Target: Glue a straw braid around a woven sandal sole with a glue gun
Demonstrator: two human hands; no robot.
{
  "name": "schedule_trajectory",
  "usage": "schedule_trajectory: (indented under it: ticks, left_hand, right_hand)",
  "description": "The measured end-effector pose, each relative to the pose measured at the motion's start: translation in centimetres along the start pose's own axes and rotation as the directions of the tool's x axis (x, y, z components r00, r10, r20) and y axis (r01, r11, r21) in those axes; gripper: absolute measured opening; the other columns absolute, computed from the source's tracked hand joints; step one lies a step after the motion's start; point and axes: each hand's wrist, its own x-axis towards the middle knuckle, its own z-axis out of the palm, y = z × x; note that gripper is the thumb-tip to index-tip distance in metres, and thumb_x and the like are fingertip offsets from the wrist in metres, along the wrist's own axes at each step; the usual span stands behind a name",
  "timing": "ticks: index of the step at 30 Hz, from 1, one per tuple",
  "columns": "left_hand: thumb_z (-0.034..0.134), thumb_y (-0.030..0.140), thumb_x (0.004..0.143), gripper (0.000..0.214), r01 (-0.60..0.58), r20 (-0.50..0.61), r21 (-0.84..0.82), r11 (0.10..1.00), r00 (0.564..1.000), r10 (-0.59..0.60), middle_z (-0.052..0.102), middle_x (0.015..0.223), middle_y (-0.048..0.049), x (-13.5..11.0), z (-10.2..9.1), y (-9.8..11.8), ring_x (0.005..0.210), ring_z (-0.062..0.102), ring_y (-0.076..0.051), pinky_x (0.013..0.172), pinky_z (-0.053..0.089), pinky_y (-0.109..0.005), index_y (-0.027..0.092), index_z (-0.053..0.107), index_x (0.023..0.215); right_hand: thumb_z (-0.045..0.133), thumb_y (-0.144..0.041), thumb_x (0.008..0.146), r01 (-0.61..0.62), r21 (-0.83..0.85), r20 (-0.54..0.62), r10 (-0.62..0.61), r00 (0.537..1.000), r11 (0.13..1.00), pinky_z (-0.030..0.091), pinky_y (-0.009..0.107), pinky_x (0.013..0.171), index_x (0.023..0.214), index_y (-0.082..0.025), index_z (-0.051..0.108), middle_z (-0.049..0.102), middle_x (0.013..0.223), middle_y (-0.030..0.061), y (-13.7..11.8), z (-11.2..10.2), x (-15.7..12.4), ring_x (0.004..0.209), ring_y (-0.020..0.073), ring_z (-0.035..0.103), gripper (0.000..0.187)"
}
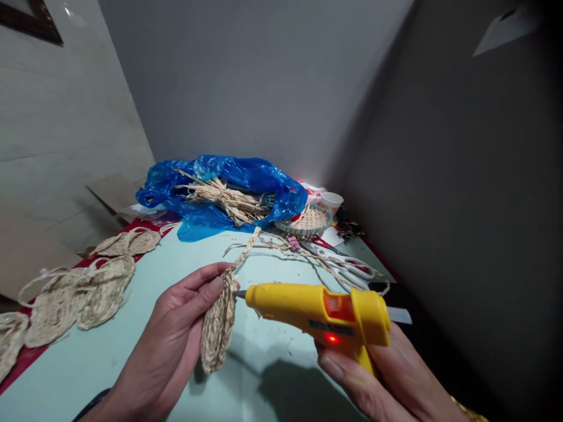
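Observation:
My left hand (180, 328) pinches the upper end of a flat, oval sole of coiled braided straw (219, 328), held upright above the table. From its top a loose tail of braid (247, 251) runs up and to the right. My right hand (373, 375) is wrapped round the handle of a yellow glue gun (303, 305). Its red light glows, and a clear glue stick (400, 315) juts out at the back. The nozzle tip is at the sole's right edge; whether it touches I cannot tell. Part of my right fingers is hidden behind the handle.
Several woven straw slippers (105, 290) lie along the left edge. At the back, a blue plastic bag (176, 214) holds a bundle of dry straw (224, 199). A round woven basket (308, 223), a paper cup (332, 202) and white-handled scissors (347, 264) are at the right back.

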Motion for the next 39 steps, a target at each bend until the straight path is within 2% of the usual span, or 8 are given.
schedule_trajectory:
  ticks: [11, 20, 22, 25, 28, 30, 34, 39]
  left_hand:
    - [0.063, 0.001, 0.081, 0.023, -0.009, -0.024, -0.006, 1.000, 1.000, 0.008, 0.073, 0.083, -0.0106, 0.4, -0.2, 0.1, 0.066, 0.068, -0.014, 0.058, 0.057, -0.019, 0.013, 0.076, 0.094]
    - [0.064, 0.001, 0.079, 0.023, -0.010, -0.014, -0.033, 0.999, 1.000, 0.010, 0.075, 0.087, -0.0116, 0.7, -0.5, 0.0, 0.071, 0.072, -0.018, 0.066, 0.062, -0.025, 0.014, 0.074, 0.096]
    - [0.063, 0.000, 0.080, 0.023, -0.025, -0.031, -0.029, 0.999, 0.999, 0.024, 0.075, 0.088, -0.0117, 0.9, -0.6, 0.0, 0.072, 0.073, -0.016, 0.067, 0.061, -0.023, 0.014, 0.074, 0.096]
    - [0.062, -0.001, 0.080, 0.024, -0.039, -0.049, -0.024, 0.999, 0.998, 0.037, 0.076, 0.088, -0.0111, 1.1, -0.7, 0.0, 0.072, 0.073, -0.015, 0.068, 0.061, -0.021, 0.014, 0.074, 0.095]
    - [0.062, -0.001, 0.080, 0.025, -0.039, -0.044, -0.013, 0.999, 0.998, 0.038, 0.076, 0.087, -0.0104, 1.3, -1.0, -0.1, 0.072, 0.074, -0.016, 0.067, 0.062, -0.023, 0.015, 0.073, 0.096]
    - [0.062, 0.001, 0.081, 0.027, -0.042, -0.044, 0.007, 0.999, 0.998, 0.042, 0.077, 0.088, -0.0095, 1.7, -1.5, -0.2, 0.073, 0.075, -0.018, 0.067, 0.063, -0.026, 0.018, 0.072, 0.099]
    - [0.067, 0.000, 0.074, 0.036, -0.075, -0.018, 0.052, 0.996, 0.997, 0.076, 0.077, 0.090, -0.0045, 2.6, -2.5, -0.5, 0.073, 0.075, -0.018, 0.067, 0.063, -0.028, 0.023, 0.071, 0.102]
    - [0.067, -0.004, 0.075, 0.040, -0.053, 0.030, 0.087, 0.995, 0.998, 0.051, 0.077, 0.085, 0.0044, 2.6, -2.7, -0.2, 0.072, 0.074, -0.011, 0.071, 0.060, -0.018, 0.027, 0.070, 0.099]
  right_hand:
    - [0.046, -0.039, 0.102, 0.122, -0.050, 0.008, -0.121, 0.993, 0.991, 0.058, 0.025, 0.055, 0.091, -0.027, 0.058, 0.071, 0.078, 0.0001, 0.1, -0.1, 0.6, 0.065, 0.0175, 0.069, 0.020]
    - [0.051, -0.050, 0.096, -0.031, 0.142, 0.056, 0.023, 0.998, 0.989, 0.052, 0.025, 0.054, 0.088, -0.027, 0.065, 0.069, 0.074, 0.0018, -0.1, 0.0, 0.6, 0.063, 0.0176, 0.064, 0.028]
    - [0.050, -0.056, 0.095, -0.233, 0.328, 0.163, 0.188, 0.968, 0.915, 0.042, 0.024, 0.044, 0.078, -0.024, 0.061, 0.059, 0.065, 0.0003, -0.5, -0.3, 1.4, 0.051, 0.0136, 0.052, 0.038]
    - [0.045, -0.057, 0.097, -0.534, 0.559, 0.409, 0.350, 0.843, 0.634, 0.030, 0.020, 0.040, 0.078, -0.019, 0.061, 0.048, 0.057, -0.0044, -0.2, -0.8, 2.7, 0.042, 0.0070, 0.037, 0.046]
    - [0.041, -0.051, 0.100, -0.477, 0.712, 0.413, 0.243, 0.878, 0.515, 0.033, 0.019, 0.046, 0.085, -0.013, 0.067, 0.048, 0.048, -0.0051, 1.5, -0.8, 3.6, 0.040, 0.0051, 0.038, 0.049]
    - [0.046, -0.048, 0.097, -0.522, 0.720, 0.482, 0.211, 0.850, 0.457, 0.035, 0.016, 0.045, 0.086, -0.011, 0.070, 0.055, 0.056, -0.0018, 3.0, -0.3, 3.9, 0.045, 0.0051, 0.047, 0.045]
    - [0.058, -0.049, 0.083, -0.575, 0.672, 0.549, 0.207, 0.810, 0.467, 0.047, 0.019, 0.047, 0.087, -0.011, 0.065, 0.072, 0.093, 0.0131, 5.2, 1.1, 4.3, 0.052, 0.0072, 0.057, 0.039]
    - [0.046, -0.060, 0.082, -0.594, 0.524, 0.634, 0.187, 0.750, 0.610, 0.053, 0.027, 0.053, 0.081, -0.012, 0.061, 0.072, 0.086, 0.0157, 5.5, 1.8, 4.4, 0.059, 0.0154, 0.065, 0.050]
